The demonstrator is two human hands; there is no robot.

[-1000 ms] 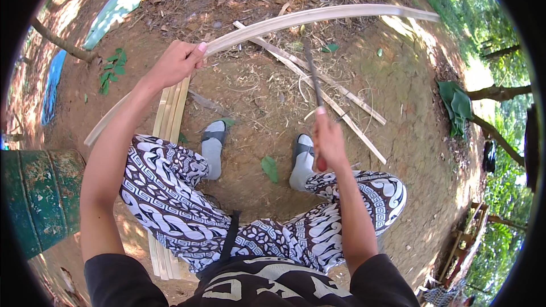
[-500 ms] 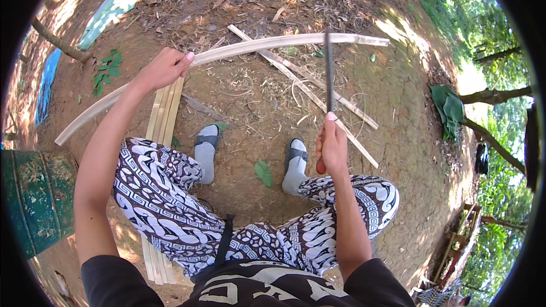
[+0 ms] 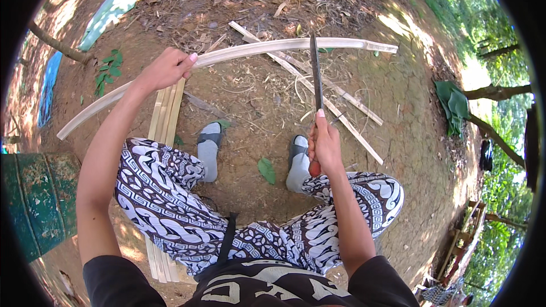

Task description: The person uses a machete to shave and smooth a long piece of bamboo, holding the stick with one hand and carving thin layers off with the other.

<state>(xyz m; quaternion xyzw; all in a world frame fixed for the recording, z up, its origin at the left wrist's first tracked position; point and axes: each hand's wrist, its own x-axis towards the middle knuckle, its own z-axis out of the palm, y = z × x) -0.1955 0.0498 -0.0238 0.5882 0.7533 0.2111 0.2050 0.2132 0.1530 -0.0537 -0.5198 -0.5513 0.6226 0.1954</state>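
Pale, long split bamboo strip arcs across the bare dirt ground before us. Our left hand is wrapped closed around it near its middle; our right hand grips tight a long dark knife with reddish handle, whose blade tip meets the strip's upper edge.

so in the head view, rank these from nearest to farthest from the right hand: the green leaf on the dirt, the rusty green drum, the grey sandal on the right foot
From the right hand:
1. Grey sandal, just left of and below it.
2. Green leaf, on the dirt between the feet.
3. Rusty green drum, far off at the left edge.
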